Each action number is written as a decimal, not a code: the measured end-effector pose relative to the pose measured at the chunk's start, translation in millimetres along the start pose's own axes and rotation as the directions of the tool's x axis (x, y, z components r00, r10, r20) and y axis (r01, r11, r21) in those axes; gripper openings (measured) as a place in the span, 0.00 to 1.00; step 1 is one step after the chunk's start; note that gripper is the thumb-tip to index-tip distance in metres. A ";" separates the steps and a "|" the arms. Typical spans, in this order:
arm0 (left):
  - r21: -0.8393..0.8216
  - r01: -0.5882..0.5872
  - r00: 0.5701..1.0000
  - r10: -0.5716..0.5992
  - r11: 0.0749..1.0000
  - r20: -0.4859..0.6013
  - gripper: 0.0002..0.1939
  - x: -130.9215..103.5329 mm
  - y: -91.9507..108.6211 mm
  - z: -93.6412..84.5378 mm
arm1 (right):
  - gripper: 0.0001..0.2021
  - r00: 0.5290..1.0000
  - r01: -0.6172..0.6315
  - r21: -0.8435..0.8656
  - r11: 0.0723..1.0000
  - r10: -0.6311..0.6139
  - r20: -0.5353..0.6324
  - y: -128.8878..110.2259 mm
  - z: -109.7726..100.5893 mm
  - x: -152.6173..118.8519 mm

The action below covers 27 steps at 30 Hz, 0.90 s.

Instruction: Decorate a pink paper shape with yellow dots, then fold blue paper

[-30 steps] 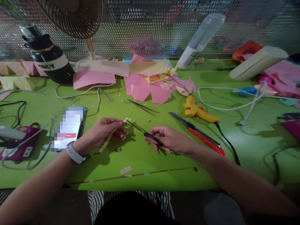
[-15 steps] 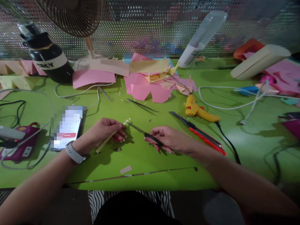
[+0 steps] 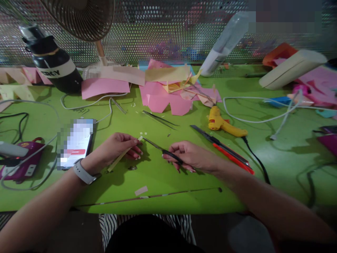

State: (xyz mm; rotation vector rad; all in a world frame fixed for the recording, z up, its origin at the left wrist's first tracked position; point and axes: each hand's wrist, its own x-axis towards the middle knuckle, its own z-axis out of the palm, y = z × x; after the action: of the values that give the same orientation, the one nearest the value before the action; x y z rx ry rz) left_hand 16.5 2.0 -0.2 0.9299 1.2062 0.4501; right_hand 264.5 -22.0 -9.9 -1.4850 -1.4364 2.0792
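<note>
My left hand (image 3: pixel 125 144) pinches a narrow pale yellow paper strip (image 3: pixel 117 160) between thumb and fingers, its short end poking out to the right. My right hand (image 3: pixel 181 156) is closed round the black handles of a pair of scissors (image 3: pixel 155 144). The scissor blades point left, with their tips at the strip's short end. Small cut paper bits (image 3: pixel 143 133) lie just beyond the tips. Nearer me, a pale paper piece (image 3: pixel 141 190) rests beside a long thin stick (image 3: pixel 184 191).
Tweezers (image 3: pixel 160 119), a red and black cutter (image 3: pixel 229 153) and a yellow glue gun (image 3: pixel 223 123) lie beyond my hands. A phone (image 3: pixel 76 144) is by my left wrist. Pink paper (image 3: pixel 155 102), a black bottle (image 3: pixel 55 63) and a fan (image 3: pixel 84 17) stand behind, with cables at both sides.
The strip's end beyond my left fingers looks shorter, and a small bit now lies apart from it on the table. Both hands have stayed almost in place.
</note>
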 end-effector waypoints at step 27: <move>-0.208 -0.054 0.997 0.065 0.977 0.046 0.05 0.1 -4.2 2.3 | 0.23 0.996 0.082 -0.074 0.994 -0.080 0.034 -4.5 4.1 -5.2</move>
State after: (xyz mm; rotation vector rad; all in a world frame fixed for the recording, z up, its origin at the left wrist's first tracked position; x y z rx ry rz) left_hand 17.9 -1.2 -3.5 0.7955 1.0632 0.5847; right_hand 262.1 -25.4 -3.1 -1.4014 -1.5754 2.0302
